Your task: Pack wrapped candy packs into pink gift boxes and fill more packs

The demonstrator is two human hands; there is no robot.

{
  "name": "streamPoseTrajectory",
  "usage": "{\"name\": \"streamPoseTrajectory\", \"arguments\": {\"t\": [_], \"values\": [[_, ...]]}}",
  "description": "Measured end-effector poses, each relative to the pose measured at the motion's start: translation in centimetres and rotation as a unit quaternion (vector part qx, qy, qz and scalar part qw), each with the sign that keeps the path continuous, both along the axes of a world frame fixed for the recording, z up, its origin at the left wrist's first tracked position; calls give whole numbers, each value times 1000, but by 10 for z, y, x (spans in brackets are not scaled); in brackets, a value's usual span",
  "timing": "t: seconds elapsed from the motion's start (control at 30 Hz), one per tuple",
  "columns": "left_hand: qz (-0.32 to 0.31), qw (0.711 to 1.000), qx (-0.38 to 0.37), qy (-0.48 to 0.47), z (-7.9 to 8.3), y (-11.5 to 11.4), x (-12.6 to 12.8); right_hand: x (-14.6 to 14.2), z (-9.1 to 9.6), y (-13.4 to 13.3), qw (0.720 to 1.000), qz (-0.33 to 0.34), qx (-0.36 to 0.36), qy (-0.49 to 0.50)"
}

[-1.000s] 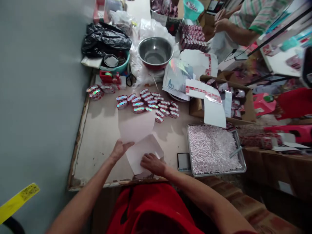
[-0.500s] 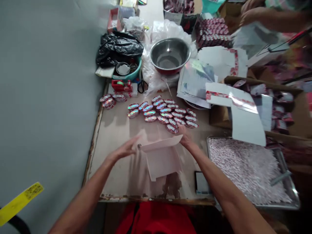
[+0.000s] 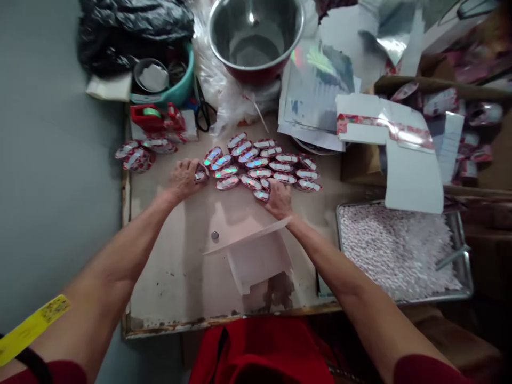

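Observation:
Small oval red-and-white packets (image 3: 260,173) with shiny tops stand in a close cluster on the table. At the cluster's left end my left hand (image 3: 184,178) is closed round an oval packet (image 3: 201,174), and its fingers hide part of it. My right hand (image 3: 279,198) has its fingers curled against a packet (image 3: 262,196) at the near edge of the cluster. Just below my right hand lies an open white cardboard box (image 3: 260,261), its flap raised towards the packets. A small round grey object (image 3: 215,235) rests left of the flap.
More packets (image 3: 138,157) sit at the left by a red tape dispenser (image 3: 158,118). Behind are scissors (image 3: 204,112), a steel bowl (image 3: 256,40) and a teal basin (image 3: 172,88). On the right are a metal tray (image 3: 400,250) of small pieces and a carton (image 3: 360,160).
Both hands have moved forward, the left from beside the white box to the left-end packets. My right hand stays at the near packets, its fingers now against one. The view has tilted down and closer.

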State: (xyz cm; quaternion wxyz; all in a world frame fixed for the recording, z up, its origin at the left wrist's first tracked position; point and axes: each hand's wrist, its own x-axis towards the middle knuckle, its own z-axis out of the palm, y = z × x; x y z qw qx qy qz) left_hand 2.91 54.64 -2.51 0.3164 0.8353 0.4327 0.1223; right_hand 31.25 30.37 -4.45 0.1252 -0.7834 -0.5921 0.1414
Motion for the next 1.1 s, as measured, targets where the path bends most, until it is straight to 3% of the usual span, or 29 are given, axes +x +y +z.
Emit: {"name": "streamPoseTrajectory", "arguments": {"t": [0.1,0.17,0.23,0.3,0.37,0.43,0.47,0.53,0.6,0.67,0.73,0.87,1.03,1.1], "values": [[68,997,27,30,0,-26,-25,2,9,11,999,4,-32,14],[158,984,45,68,7,-55,-55,14,21,1,999,12,-37,19],[252,961,53,103,24,-100,-96,32,41,-31,1000,-2,-25,18],[302,944,41,125,47,-162,-136,48,68,-80,999,-49,5,9],[298,946,-24,126,73,-233,-161,51,96,-137,992,-116,50,13],[271,953,-121,62,94,-300,-158,37,118,-186,982,-153,85,68],[221,963,-152,19,100,-327,-145,24,124,-202,980,-138,89,113],[107,985,-132,-28,101,-361,-104,-3,123,-216,978,-44,70,194],[39,996,-61,-46,89,-368,-55,-25,107,-207,975,63,43,210],[6,999,-6,-31,66,-356,-16,-36,85,-185,976,133,17,170],[-22,1000,18,10,43,-339,8,-38,65,-164,976,185,-11,113],[-64,994,41,79,15,-328,20,-35,50,-146,966,252,-54,14],[-40,987,78,136,9,-343,32,-52,41,-143,979,196,-17,-57],[-46,985,95,140,7,-348,26,-59,38,-143,981,182,22,-71]]}}
